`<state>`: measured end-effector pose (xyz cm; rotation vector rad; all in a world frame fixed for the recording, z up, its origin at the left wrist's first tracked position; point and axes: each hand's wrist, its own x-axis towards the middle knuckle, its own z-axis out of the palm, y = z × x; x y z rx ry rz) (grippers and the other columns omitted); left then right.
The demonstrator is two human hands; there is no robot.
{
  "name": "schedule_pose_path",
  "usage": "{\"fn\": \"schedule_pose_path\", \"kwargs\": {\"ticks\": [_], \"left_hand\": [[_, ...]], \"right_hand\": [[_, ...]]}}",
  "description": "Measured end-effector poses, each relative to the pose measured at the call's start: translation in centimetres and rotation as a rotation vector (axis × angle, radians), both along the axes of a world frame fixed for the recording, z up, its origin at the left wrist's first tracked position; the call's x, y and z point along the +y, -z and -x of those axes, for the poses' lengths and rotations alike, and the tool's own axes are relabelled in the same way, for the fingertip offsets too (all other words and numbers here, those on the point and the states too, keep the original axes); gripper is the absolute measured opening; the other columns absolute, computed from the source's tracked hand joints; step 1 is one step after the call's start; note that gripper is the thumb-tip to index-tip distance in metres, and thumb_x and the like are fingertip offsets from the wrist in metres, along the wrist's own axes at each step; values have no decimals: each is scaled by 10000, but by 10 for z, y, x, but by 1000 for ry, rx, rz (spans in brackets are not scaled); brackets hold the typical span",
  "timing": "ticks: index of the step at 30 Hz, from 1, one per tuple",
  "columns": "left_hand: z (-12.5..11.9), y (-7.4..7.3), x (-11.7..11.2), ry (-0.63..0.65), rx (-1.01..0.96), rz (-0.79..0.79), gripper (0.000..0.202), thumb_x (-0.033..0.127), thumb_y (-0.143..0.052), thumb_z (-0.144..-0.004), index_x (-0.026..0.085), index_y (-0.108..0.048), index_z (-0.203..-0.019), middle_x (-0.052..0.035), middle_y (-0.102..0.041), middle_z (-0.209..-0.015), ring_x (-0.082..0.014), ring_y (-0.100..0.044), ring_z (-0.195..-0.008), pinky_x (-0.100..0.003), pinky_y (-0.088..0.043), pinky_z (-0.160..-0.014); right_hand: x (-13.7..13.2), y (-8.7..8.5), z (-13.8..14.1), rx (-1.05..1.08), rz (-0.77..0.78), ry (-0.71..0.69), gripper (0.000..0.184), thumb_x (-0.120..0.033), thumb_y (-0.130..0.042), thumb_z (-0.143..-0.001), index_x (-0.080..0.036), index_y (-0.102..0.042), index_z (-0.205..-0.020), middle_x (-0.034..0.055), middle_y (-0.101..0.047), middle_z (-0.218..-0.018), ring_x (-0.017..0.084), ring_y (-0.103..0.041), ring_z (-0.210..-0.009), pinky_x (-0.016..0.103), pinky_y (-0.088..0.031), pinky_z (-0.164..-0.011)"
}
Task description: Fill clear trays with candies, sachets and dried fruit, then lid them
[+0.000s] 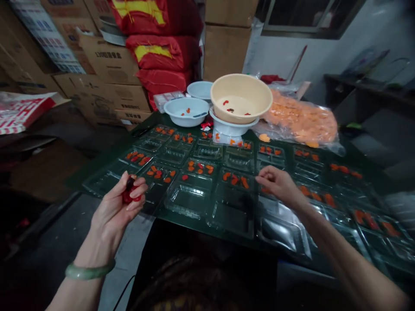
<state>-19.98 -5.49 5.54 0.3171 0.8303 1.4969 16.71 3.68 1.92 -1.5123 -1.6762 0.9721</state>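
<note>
My left hand (113, 211), with a green bangle (89, 271) on its wrist, is curled around small glossy red pieces (130, 193), one of them very dark. It is raised at the near left edge of the table. My right hand (279, 185) hovers over a clear plastic box, thumb and fingertips pinched together; whatever may be between them is hidden. Just left of it, several orange pieces (235, 179) lie in the far half of an open clear box (231, 212). Another open box (184, 201) shows one red piece along with orange and red ones behind it.
Rows of similar open boxes cover the dark green table (106, 162). Behind them stand a cream basin (241, 110) with a few red pieces, a light blue basin (184, 119), and a bag of orange pieces (301, 119). Cartons (110, 62) and red bundles (165, 52) are stacked beyond.
</note>
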Motion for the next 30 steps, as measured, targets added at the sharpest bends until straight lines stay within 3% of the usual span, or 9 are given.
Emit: {"fn": "schedule_pose_path", "kwargs": {"ticks": [2,5,9,13,16,18,24,27,30], "left_hand": [[9,5,-5,-53,31,22,344,171,-209,-947,139,-472,-727,14,-388,-639,-43,-411,-410,-112,-276,-271],[17,11,-9,-118,21,53,319,153,-250,-934,136,-480,-714,9,-395,-641,-46,-412,-414,-109,-272,-264],[25,17,-13,-169,22,78,280,137,-317,-909,132,-497,-694,-8,-425,-661,-53,-411,-420,-113,-270,-253],[30,22,-14,-149,19,118,270,98,-332,-886,132,-502,-679,-7,-418,-634,-58,-401,-416,-110,-268,-250],[34,27,-15,-149,6,126,259,92,-335,-883,130,-508,-693,-12,-435,-641,-58,-411,-423,-103,-271,-249],[36,30,-15,-164,-7,125,248,105,-342,-889,126,-525,-723,-13,-444,-650,-58,-423,-430,-100,-273,-248],[34,33,-12,-155,-216,103,328,213,-276,-945,116,-509,-736,10,-391,-636,-32,-396,-410,-82,-263,-255],[28,32,-11,-141,-236,124,323,245,-305,-943,122,-484,-704,-2,-408,-652,-35,-401,-426,-81,-262,-255],[24,30,-14,-131,-139,119,265,209,-369,-921,119,-503,-712,-28,-457,-695,-43,-409,-442,-90,-273,-254]], "right_hand": [[15,6,8,-340,-120,-37,107,-290,-605,-693,-208,-573,-753,-42,-479,-519,107,-424,-490,229,-287,-491],[28,18,18,-722,-135,-111,89,-254,-540,-742,-233,-621,-770,-12,-588,-622,139,-512,-580,239,-298,-528],[31,26,27,-1014,-97,-87,151,-274,-491,-786,-226,-633,-770,59,-661,-744,210,-601,-686,261,-322,-531],[32,21,32,-1206,-74,-78,152,-245,-516,-773,-197,-658,-750,134,-671,-788,258,-636,-722,300,-388,-568],[33,9,33,-1175,-61,-29,137,-254,-563,-754,-195,-664,-683,133,-667,-769,247,-629,-700,300,-393,-568],[32,-1,38,-1020,-86,0,125,-267,-584,-737,-204,-660,-659,97,-648,-699,205,-594,-628,276,-370,-536],[14,-14,101,-67,160,-314,302,-470,-517,-765,-188,-621,-739,-32,-451,-488,86,-338,-403,224,-256,-416],[11,-7,149,-117,-20,-430,182,-370,-557,-754,-196,-598,-722,-28,-478,-529,103,-422,-484,234,-328,-499],[15,7,188,-497,-230,-504,98,-246,-533,-779,-216,-621,-808,22,-601,-685,157,-539,-645,268,-360,-597]]}}
